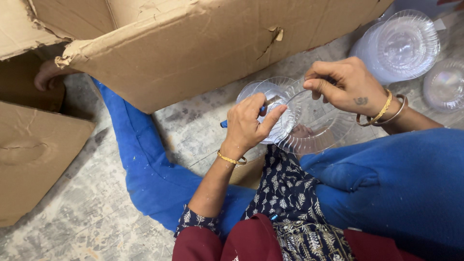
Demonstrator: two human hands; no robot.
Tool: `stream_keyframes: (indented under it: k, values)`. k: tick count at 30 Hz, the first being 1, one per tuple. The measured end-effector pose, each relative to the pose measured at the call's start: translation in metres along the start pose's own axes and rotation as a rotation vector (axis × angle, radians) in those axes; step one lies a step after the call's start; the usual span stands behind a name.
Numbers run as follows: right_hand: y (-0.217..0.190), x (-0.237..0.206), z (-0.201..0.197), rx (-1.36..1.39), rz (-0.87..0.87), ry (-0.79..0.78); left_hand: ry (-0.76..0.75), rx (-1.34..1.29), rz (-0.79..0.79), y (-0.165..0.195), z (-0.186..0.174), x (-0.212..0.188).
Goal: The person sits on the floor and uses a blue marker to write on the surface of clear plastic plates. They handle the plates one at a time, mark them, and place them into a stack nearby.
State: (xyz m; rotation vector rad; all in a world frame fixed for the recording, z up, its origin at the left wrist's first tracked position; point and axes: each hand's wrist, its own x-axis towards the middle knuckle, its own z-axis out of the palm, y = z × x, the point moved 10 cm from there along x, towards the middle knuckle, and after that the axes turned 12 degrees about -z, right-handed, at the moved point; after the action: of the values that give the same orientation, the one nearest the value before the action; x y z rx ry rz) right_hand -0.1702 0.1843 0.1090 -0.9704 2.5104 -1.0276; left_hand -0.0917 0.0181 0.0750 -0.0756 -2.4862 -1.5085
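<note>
Both hands, left [249, 126] and right [345, 84], pinched shut on clear plastic bowls [309, 123]; thin rims likely to crack if twisted.

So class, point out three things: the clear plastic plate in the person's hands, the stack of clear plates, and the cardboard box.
Clear plastic plate [314, 128], head view, ribbed inner surface.
Stack of clear plates [403, 46], head view, top plate's centre.
Cardboard box [193, 43], head view, front flap.

Clear ribbed plastic plates [309, 123], seemingly nested
</note>
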Motion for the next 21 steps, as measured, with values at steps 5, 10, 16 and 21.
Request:
stream_keyframes:
  k: [5,10,16,21]
  values:
    - [-0.001,0.000,0.000,-0.021,-0.006,-0.001,-0.009,0.001,0.024,0.002,0.004,-0.002]
    - [-0.002,0.001,0.000,-0.011,0.003,-0.011,-0.039,-0.016,0.053,0.002,0.006,-0.003]
    - [-0.004,0.002,0.004,-0.002,-0.012,-0.071,-0.134,-0.079,0.138,0.007,0.010,-0.003]
    - [0.000,0.002,0.011,0.032,0.024,-0.123,-0.225,-0.114,0.209,0.008,0.014,-0.005]
